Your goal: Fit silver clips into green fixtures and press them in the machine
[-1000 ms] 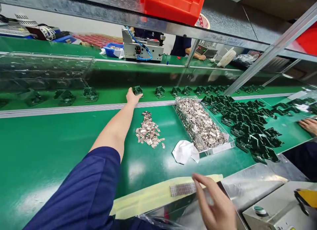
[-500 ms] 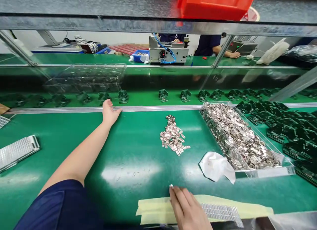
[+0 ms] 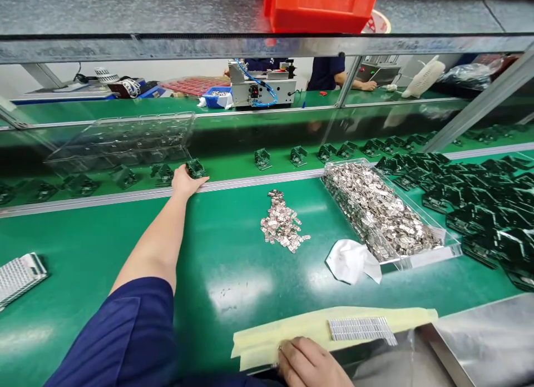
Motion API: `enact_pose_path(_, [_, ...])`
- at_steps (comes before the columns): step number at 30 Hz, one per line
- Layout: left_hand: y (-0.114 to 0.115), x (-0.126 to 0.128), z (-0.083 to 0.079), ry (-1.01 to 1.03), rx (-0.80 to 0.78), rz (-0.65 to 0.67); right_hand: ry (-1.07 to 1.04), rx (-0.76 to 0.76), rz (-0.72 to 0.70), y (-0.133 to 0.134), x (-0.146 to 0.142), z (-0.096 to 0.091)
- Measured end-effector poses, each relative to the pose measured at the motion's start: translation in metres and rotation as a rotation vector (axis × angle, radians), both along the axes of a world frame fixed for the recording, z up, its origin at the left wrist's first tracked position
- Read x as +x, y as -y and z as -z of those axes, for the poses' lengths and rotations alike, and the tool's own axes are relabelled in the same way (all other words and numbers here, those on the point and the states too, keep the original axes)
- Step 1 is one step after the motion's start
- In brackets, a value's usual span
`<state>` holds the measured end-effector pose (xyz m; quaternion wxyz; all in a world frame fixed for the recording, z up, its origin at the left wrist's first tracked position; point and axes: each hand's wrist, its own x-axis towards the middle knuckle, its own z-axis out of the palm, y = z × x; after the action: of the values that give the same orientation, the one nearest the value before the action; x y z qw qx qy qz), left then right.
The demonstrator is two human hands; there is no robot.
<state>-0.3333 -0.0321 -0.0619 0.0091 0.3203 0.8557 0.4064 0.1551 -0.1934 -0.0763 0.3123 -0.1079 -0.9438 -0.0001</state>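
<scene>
My left hand (image 3: 186, 182) reaches to the far strip, its thumb and fingers around a dark green circuit board (image 3: 195, 168). The thumb points right along the board's near side; where the fingertips touch is partly hidden. My right hand (image 3: 311, 363) is closed at the near edge, over a strip of yellow tape (image 3: 261, 342). A tiny shiny metal piece shows at its pinched fingertips. On the tape to its right lies a row of narrow silver pieces (image 3: 362, 329). A loose pile of small metal parts (image 3: 281, 223) sits mid-table.
Right of the pile stands a clear tray (image 3: 434, 259) full of metal parts, with crumpled white paper (image 3: 352, 262) beside it. Many green boards (image 3: 492, 203) are heaped at the right. Clear plastic trays (image 3: 125, 139) lean at the back. A red bin (image 3: 321, 9) rests overhead.
My left hand has shifted right, from one circuit board to the neighbouring one. My right hand has drawn back toward the near edge, uncovering more of the tape. The view has turned right.
</scene>
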Motion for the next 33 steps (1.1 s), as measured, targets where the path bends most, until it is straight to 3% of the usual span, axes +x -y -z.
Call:
enact_pose_path(7, [0.031, 0.044, 0.0, -0.176, 0.138, 0.044, 0.164, -0.093, -0.035, 0.012, 0.001, -0.015])
enact_pose_path(11, [0.047, 0.094, 0.002, 0.023, 0.385, -0.025, 0.161, -0.138, 0.044, 0.019, 0.001, -0.007])
enact_pose_path(13, [0.058, 0.128, 0.006, 0.128, 0.441, 0.001, 0.138, -0.165, 0.076, 0.022, 0.003, -0.004])
enact_pose_path(16, [0.081, 0.188, 0.012, 0.31, 0.476, 0.168, 0.017, -0.253, 0.082, 0.022, 0.01, -0.007])
enact_pose_path(19, [0.107, 0.254, 0.01, 0.689, 0.515, 0.424, -0.234, -0.523, 0.122, 0.016, 0.022, -0.02])
enact_pose_path(22, [0.131, 0.315, 0.002, 0.909, 0.443, 0.627, -0.523, -0.892, 0.323, 0.007, 0.035, -0.032])
enact_pose_path(26, [0.148, 0.367, -0.006, 0.939, 0.382, 0.823, -0.889, -1.279, 0.572, -0.002, 0.044, -0.037])
enact_pose_path(28, [0.152, 0.378, -0.006, 0.92, 0.386, 0.905, -0.953, -1.307, 0.591, -0.005, 0.045, -0.036])
enact_pose_path(33, [0.16, 0.381, -0.006, 0.915, 0.377, 0.995, -0.838, -1.061, 0.645, -0.006, 0.039, -0.035])
